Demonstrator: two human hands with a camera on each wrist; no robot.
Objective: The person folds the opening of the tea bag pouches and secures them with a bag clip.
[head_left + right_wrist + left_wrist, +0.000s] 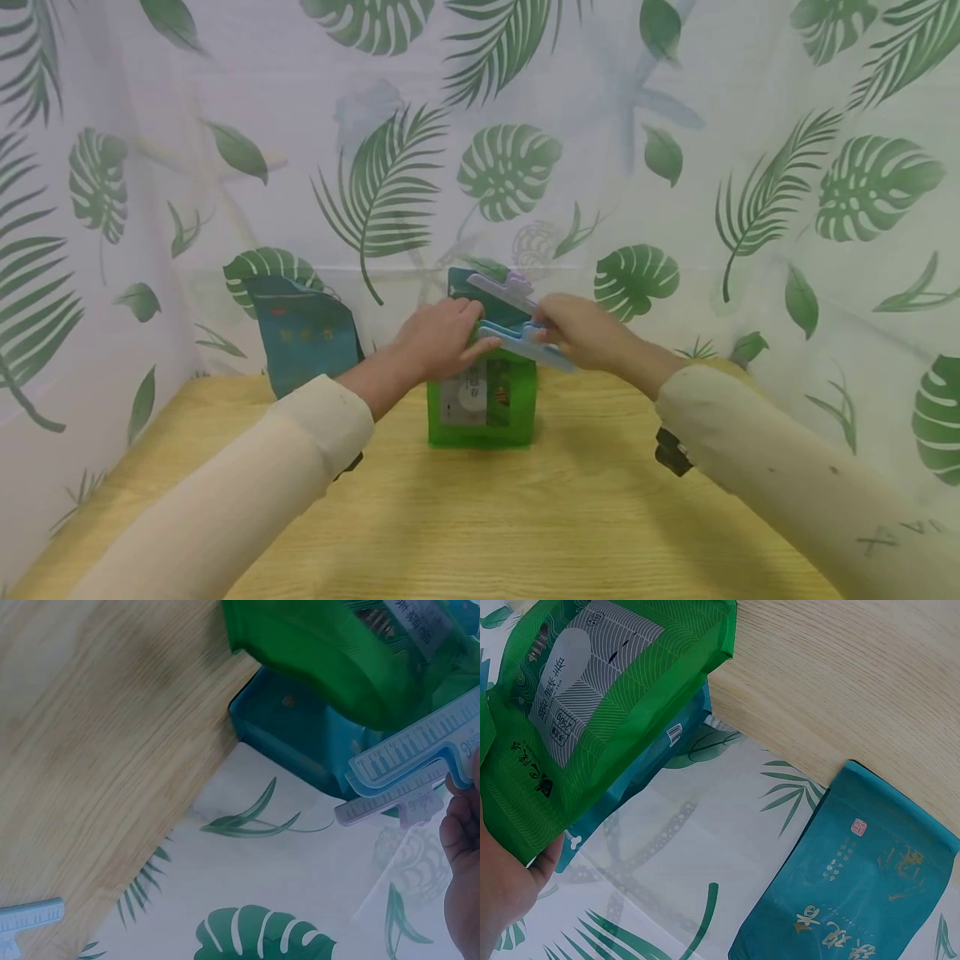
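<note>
A green printed tea bag (482,433) stands upright at the middle of the table. My left hand (442,337) grips its top edge from the left. My right hand (581,332) pinches a light blue sealing clip (420,742), whose long ruler-marked bar slants across the top of the green bag in the head view. Directly behind stands a teal bag (289,727), mostly hidden by the green one. A purple clip (502,290) lies along its top, just beyond the blue clip.
Another teal bag (303,337) with gold lettering stands at the back left. A second blue clip (31,915) lies on the wooden table (480,525) in the right wrist view. A leaf-patterned white sheet (285,192) hangs behind and along both sides.
</note>
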